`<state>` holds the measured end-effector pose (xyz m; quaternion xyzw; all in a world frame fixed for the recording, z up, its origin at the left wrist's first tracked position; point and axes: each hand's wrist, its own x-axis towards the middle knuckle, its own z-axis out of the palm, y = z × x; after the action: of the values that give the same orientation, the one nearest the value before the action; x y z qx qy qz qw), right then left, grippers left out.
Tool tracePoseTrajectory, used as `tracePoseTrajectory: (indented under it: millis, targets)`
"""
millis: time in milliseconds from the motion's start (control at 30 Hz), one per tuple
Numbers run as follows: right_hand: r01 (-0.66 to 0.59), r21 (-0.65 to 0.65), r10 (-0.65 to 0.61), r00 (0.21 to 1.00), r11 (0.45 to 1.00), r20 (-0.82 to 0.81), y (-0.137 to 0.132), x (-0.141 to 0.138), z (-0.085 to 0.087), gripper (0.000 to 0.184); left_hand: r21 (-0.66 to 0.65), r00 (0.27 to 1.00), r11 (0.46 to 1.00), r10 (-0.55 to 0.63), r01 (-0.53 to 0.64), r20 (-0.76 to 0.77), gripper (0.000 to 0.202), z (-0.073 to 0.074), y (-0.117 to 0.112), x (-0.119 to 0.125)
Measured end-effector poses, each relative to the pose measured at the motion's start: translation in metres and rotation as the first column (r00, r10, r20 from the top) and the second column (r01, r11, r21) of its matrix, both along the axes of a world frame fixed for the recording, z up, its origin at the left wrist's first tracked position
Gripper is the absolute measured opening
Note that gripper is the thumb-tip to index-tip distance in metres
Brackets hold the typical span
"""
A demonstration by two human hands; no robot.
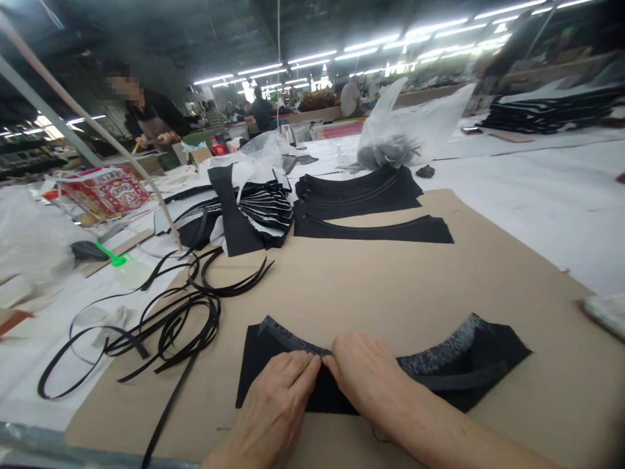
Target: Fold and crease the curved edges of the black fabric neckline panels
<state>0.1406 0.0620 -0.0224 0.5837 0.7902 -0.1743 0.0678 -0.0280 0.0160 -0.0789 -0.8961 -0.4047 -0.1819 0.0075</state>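
Observation:
A curved black fabric piece [332,397] lies in front of me, with a speckled grey edge [439,355] along its inner curve. A narrow black strip [469,380] runs over its right half. My left hand [280,397] is closed, its fingertips pinching the curved edge near the middle. Right beside it, my right hand [366,368] is also closed and grips the same edge, thumb and fingers pressed together. The two sets of fingertips almost meet. The fabric directly beneath the fingers is hidden.
A brown board [366,280] covers the white table. Loose black strips [195,319] curl at left beside a green-tipped bottle [127,268]. Further back lie stacked black pieces [361,192], striped pieces [263,208] and a clear plastic bag [415,117]. A person [151,120] works at back left.

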Motion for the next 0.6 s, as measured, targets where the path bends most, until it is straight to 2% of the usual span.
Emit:
tracePoseTrajectory:
  millis: [133, 300, 400, 600]
  targets:
    - [-0.018, -0.016, 0.018, 1.0, 1.0, -0.02, -0.001, 0.034, 0.013, 0.027, 0.148, 0.999, 0.989, 0.008, 0.0, -0.053, 0.036, -0.006, 0.002, -0.003]
    - [-0.052, -0.121, 0.045, 0.997, 0.991, -0.056, -0.002, 0.078, 0.018, 0.029, 0.203, 0.997, 0.979, 0.024, -0.01, -0.068, 0.036, -0.003, 0.002, 0.002]
    - [-0.029, -0.154, 0.018, 0.997, 0.988, -0.076, -0.001, 0.084, 0.016, 0.026, 0.225, 0.997, 0.974, 0.029, -0.013, -0.067, 0.036, -0.001, 0.002, 0.005]
    - [-0.009, -0.182, 0.007, 1.0, 0.983, -0.009, 0.001, 0.077, 0.013, 0.026, 0.256, 0.995, 0.967, 0.03, -0.006, -0.091, 0.036, -0.001, 0.004, 0.006]
